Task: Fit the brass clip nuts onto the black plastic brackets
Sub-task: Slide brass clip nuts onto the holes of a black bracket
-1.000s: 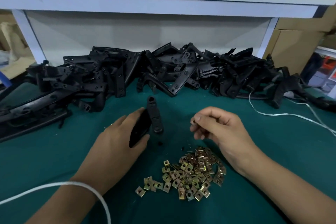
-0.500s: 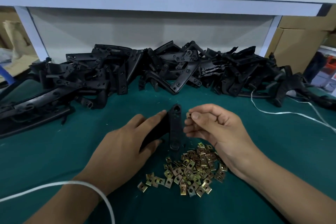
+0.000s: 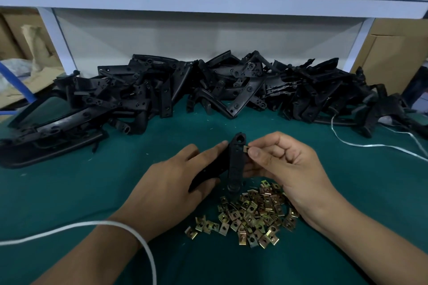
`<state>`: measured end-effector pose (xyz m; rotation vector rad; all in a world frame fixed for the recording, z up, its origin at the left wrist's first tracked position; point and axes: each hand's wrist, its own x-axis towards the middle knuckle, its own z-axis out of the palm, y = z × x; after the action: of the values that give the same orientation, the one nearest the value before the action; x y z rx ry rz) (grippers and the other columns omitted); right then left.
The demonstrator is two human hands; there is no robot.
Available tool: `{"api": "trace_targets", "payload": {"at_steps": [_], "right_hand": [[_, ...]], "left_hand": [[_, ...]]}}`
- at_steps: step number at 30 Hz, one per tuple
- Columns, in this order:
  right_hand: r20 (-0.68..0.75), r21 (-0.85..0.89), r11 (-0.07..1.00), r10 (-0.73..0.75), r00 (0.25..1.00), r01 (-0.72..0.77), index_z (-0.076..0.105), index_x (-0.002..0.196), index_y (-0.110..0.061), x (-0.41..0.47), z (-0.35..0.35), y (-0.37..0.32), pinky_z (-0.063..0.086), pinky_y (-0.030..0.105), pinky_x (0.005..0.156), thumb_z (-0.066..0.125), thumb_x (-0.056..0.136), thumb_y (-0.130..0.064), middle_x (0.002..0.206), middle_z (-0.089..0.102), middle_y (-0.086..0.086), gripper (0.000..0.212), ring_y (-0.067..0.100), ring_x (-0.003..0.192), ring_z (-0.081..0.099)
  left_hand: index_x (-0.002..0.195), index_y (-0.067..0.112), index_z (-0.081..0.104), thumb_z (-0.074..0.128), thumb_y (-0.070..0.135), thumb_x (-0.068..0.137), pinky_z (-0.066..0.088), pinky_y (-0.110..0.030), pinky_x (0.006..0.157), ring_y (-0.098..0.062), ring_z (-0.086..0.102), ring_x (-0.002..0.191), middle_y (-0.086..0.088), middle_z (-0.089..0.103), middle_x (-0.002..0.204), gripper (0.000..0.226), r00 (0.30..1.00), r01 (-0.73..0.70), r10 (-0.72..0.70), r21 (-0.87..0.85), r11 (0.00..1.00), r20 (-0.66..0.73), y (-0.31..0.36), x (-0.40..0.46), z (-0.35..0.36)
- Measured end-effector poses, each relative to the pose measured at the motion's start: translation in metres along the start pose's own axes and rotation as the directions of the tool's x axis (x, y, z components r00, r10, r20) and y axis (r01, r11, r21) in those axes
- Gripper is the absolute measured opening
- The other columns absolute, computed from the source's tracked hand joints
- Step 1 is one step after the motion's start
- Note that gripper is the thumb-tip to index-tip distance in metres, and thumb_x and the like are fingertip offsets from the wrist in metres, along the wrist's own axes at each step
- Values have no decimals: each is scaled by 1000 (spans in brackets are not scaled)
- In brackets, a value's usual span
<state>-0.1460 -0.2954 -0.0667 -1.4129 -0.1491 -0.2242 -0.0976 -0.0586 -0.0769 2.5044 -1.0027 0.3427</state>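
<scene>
My left hand (image 3: 171, 183) grips a black plastic bracket (image 3: 236, 159), holding it upright above the green table top. My right hand (image 3: 284, 169) pinches one brass clip nut (image 3: 246, 148) between thumb and forefinger, right against the bracket's right edge near its upper end. A loose heap of brass clip nuts (image 3: 250, 215) lies on the table just below both hands. Whether the pinched nut sits on the bracket's edge or only touches it cannot be told.
A long pile of black plastic brackets (image 3: 208, 92) runs across the back of the green table (image 3: 69, 192) under a white shelf (image 3: 208, 0). White strapping (image 3: 139, 236) loops over my left forearm, and another strand (image 3: 370, 146) lies at the right.
My left hand has carried the bracket to the right and stood it more upright. My right hand has brought the nut leftward until it meets the bracket's edge.
</scene>
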Motion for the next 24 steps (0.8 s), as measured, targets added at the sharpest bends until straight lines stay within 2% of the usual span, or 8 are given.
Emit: {"api": "trace_targets", "payload": {"at_steps": [4,8,14,18,21,24], "right_hand": [[8,-28,999,-22,1000,22,78,96,-9,-1,-1,-2,64,40,76,81,83,-19,93,77,24,17,35,83,77],[59,-57,998,-21,998,25,78,94,-6,-3,-4,-7,65,37,73,79,84,-13,92,77,26,12,37,80,78],[68,-65,997,-28,997,33,77,90,-3,-6,-4,-12,64,37,65,81,80,-14,86,77,26,15,38,72,78],[105,-27,999,-19,994,22,76,89,-6,-6,-6,-13,64,37,65,82,80,-14,83,75,27,14,37,70,77],[167,37,999,29,986,-36,73,103,-10,-2,-12,-15,63,37,63,83,79,-15,82,75,24,26,34,67,76],[266,43,998,42,963,-56,65,136,-20,1,-19,-17,61,34,69,84,80,-13,85,73,12,60,26,71,73]], "left_hand": [[157,58,12,51,50,96,55,-37,62,-12,55,73,17,42,105,73,1000,-30,30,1,1000,-1,-1,-1,-2],[155,61,9,52,47,96,55,-38,62,-13,55,71,17,41,106,74,999,-43,43,25,999,3,-2,-2,-1],[160,50,18,66,29,94,53,-37,51,-12,52,65,11,46,107,84,998,-64,67,117,991,-18,1,-2,0],[160,48,20,66,30,93,54,-38,52,-12,52,67,10,47,108,84,995,-93,95,119,989,-15,3,-1,0],[159,48,24,59,41,98,55,-42,58,-14,57,74,13,47,107,71,989,-141,141,-4,990,-46,3,0,-1],[157,48,32,50,51,101,55,-40,63,-12,59,80,15,50,107,59,980,-197,191,-121,973,-58,2,0,-2]]}}
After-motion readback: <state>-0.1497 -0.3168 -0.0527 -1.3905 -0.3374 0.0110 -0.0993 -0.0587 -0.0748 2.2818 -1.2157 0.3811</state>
